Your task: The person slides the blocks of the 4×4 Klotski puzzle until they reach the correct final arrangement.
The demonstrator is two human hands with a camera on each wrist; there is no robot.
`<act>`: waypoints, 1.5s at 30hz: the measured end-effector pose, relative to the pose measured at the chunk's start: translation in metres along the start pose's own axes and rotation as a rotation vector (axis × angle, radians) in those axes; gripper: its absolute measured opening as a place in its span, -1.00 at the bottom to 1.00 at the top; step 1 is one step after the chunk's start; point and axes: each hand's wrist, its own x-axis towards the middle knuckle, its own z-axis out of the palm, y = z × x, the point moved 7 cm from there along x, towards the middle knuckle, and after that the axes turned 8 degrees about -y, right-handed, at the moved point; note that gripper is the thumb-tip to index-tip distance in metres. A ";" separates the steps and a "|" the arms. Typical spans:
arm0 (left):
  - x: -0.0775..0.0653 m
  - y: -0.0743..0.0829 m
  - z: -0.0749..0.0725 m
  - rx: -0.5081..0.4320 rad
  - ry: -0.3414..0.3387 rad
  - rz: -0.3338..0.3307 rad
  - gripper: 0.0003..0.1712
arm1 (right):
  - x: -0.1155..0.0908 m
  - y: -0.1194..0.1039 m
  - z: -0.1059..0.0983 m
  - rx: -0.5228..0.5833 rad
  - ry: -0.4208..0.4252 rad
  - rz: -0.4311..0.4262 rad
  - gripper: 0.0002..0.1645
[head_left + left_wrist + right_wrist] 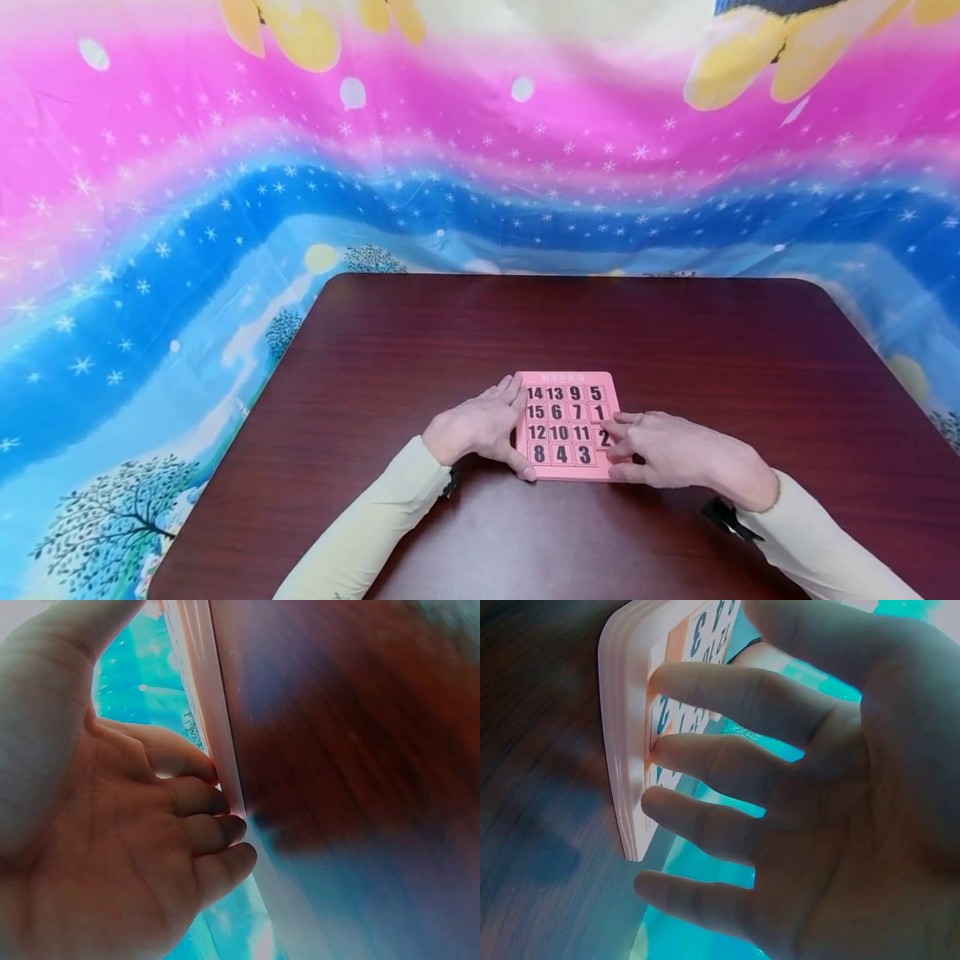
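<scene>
A pink sliding number puzzle (564, 475) lies flat on the table, its black-numbered tiles facing up. Along its left edge, my left hand (477, 427) holds the frame, fingers near the upper side and thumb at the lower left corner. In the left wrist view, its fingertips (238, 825) meet the frame's side. My right hand (667, 450) reaches over the right edge, with nearly straight fingers touching the tile numbered 2 (604, 439). That tile sits slightly lower than the 12, 10 and 11 beside it. An open slot lies right of the 3, partly hidden by fingers.
The dark brown table (450, 333) has rounded far corners. Behind and beside it hangs a pink and blue printed cloth (480, 192) with snowflakes and trees. Both forearms wear pale sleeves (375, 517), with black straps at the wrists.
</scene>
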 end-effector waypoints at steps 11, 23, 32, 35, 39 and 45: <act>0.000 -0.001 0.000 -0.008 -0.005 -0.005 0.49 | -0.001 -0.003 -0.006 -0.109 0.093 -0.045 -0.70; 0.001 -0.002 0.001 0.005 -0.011 -0.001 0.51 | -0.005 -0.035 0.000 -0.136 0.108 -0.192 -0.59; 0.003 0.000 -0.002 0.016 0.000 0.008 0.52 | -0.002 -0.037 0.004 -0.137 0.135 -0.211 -0.51; 0.004 0.001 -0.003 0.020 -0.004 0.013 0.52 | -0.001 -0.035 0.005 -0.114 0.110 -0.197 -0.49; 0.004 0.001 -0.002 0.011 -0.016 0.007 0.52 | 0.001 -0.032 0.005 -0.082 0.083 -0.179 -0.48; 0.004 -0.001 -0.002 0.011 -0.039 -0.009 0.52 | 0.002 -0.029 0.004 -0.102 0.081 -0.192 -0.51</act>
